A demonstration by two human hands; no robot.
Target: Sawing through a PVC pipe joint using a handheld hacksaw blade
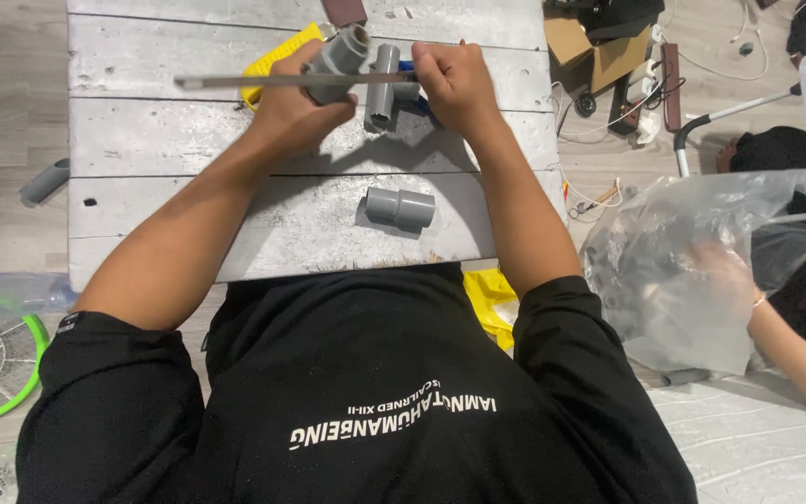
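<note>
Gripping a grey fitting (pixel 340 58), the left hand (pixel 296 107) steadies it while the closed right hand (pixel 451 82) apparently holds a pipe (pixel 382 86) against it.

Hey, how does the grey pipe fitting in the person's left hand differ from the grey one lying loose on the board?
The grey plastic fitting in the left hand is gripped and lifted, with an open round end showing; the short grey plastic coupling lies untouched on its side on the whitewashed wooden board, nearer the body. The held one looks bulkier and partly hidden by the left hand. Both are grey plastic pipe parts.
</note>
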